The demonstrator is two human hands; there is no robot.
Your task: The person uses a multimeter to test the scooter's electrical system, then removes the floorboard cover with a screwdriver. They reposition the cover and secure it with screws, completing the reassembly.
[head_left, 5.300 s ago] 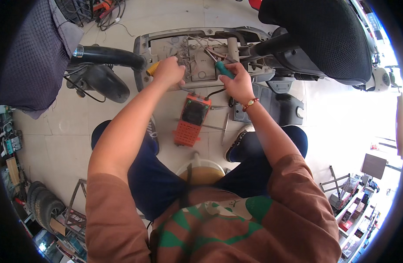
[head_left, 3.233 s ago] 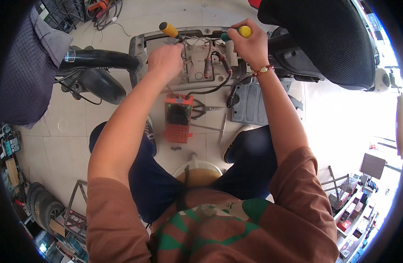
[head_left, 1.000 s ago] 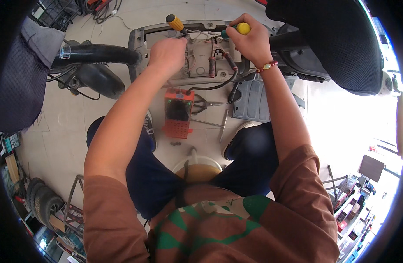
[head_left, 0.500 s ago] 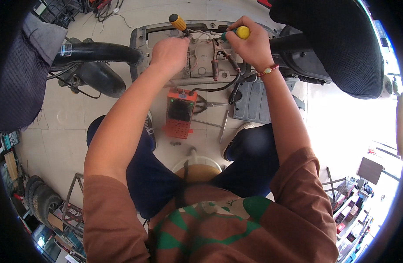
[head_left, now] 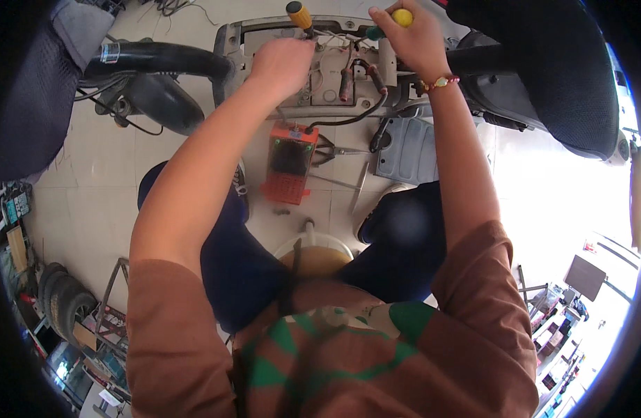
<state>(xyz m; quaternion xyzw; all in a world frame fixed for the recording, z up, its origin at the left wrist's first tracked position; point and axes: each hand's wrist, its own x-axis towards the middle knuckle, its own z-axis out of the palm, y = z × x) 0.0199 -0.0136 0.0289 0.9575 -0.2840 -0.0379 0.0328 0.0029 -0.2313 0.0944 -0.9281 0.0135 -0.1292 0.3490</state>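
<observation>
My left hand (head_left: 282, 68) is closed at an opened vehicle body (head_left: 231, 42), its fingertips among the wires and mostly hidden. Right by them a tool with a yellow-and-black handle (head_left: 299, 15) stands tilted; I cannot tell whether the fingers grip it. My right hand (head_left: 421, 45) holds a screwdriver with a yellow-and-green handle (head_left: 402, 18) over the body's right part, its tip hidden. Between the hands run pale wires (head_left: 334, 38). Two dark-red clamp grips (head_left: 346, 83) hang there, with a black cable (head_left: 355, 122) running to an orange box (head_left: 291, 159) on the floor.
Pliers (head_left: 334, 150) and a thin metal T-shaped rod (head_left: 362, 187) lie beside the box. A grey plastic panel (head_left: 406, 155) rests to the right. A black tube (head_left: 160, 78) is at left, a dark mesh-covered seat (head_left: 543, 76) at right. Tyres (head_left: 66, 299) stand at lower left.
The view has shifted, so the vehicle and box sit higher in the picture. My right hand has moved slightly away with the screwdriver, and its fingers have changed position. My left hand stays by the wires.
</observation>
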